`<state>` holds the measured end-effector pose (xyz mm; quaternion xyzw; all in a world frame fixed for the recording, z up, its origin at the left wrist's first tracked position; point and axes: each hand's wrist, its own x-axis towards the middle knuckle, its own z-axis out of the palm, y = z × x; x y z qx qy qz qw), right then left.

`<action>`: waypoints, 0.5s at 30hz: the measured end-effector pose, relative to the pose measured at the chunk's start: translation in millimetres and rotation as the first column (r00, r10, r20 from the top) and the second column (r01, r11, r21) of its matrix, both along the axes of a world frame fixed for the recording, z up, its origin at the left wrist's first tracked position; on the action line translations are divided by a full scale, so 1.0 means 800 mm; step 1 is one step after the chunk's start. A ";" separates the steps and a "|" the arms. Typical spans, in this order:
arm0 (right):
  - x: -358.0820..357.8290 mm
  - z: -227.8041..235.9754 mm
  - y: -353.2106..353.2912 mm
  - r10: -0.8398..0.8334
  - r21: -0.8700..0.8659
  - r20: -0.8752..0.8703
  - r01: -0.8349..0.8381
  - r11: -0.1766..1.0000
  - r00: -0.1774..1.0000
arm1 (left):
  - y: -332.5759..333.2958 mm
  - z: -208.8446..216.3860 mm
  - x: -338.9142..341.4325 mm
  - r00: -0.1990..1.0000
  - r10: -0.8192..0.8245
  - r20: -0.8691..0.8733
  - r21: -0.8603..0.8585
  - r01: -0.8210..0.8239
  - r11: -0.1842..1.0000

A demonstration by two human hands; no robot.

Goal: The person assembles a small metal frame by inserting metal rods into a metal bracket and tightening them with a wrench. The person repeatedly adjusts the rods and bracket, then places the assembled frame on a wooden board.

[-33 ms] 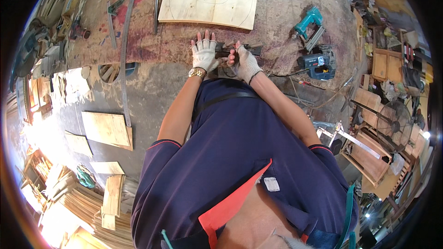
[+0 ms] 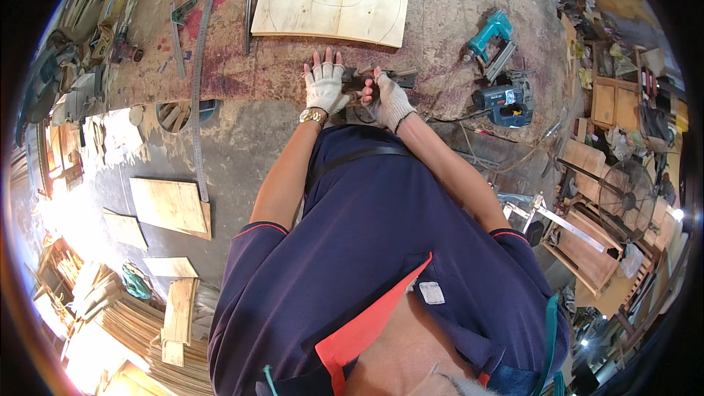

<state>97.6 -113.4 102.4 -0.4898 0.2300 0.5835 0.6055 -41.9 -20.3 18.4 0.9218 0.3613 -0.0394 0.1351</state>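
My left hand [image 2: 323,89], in a white fingerless glove and with a gold watch at the wrist, lies flat near the workbench's front edge. Its fingers are spread and it grips nothing. Just to its right is my right hand [image 2: 390,101], gloved the same way, with thumb raised and fingers curled inward. Whatever it grips is hidden by the fingers. Beyond and between the hands lies a dark, flat tool-like piece [image 2: 353,73], partly covered, its kind unclear. A pale wooden board [image 2: 334,0] with pencilled curves rests farther back on the bench.
A teal nail gun [image 2: 490,35] and a blue-black jigsaw [image 2: 506,100] with a cord lie at right. Left of the board are a hammer [image 2: 250,11], a long metal ruler [image 2: 198,81] overhanging the edge, and a sliding bevel [image 2: 178,33]. Plywood offcuts [image 2: 169,204] lie lower left.
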 end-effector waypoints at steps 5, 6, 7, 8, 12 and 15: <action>-0.003 0.015 -0.001 0.025 -0.036 0.104 -0.021 0.999 0.994 | -0.001 0.007 0.000 1.000 0.017 0.007 -0.073 -0.016 0.997; -0.004 0.022 -0.003 0.024 -0.019 0.123 -0.022 1.000 0.992 | -0.001 0.010 0.001 0.999 0.028 0.037 -0.107 -0.024 0.994; -0.005 0.030 -0.005 0.023 -0.001 0.142 -0.023 1.000 0.990 | -0.001 0.013 0.002 0.999 0.028 0.037 -0.106 -0.024 0.994; -0.004 0.033 -0.004 0.022 0.022 0.164 -0.026 0.999 0.986 | 0.002 0.013 0.004 0.999 0.029 0.041 -0.099 -0.025 0.995; 0.000 0.010 0.009 0.010 -0.026 0.136 -0.006 1.000 0.991 | 0.006 0.005 0.003 0.997 0.023 0.073 -0.030 -0.021 0.999; -0.002 0.014 0.010 0.030 -0.030 0.151 -0.026 0.999 0.988 | 0.005 0.000 0.003 0.988 0.040 0.147 -0.039 -0.035 0.999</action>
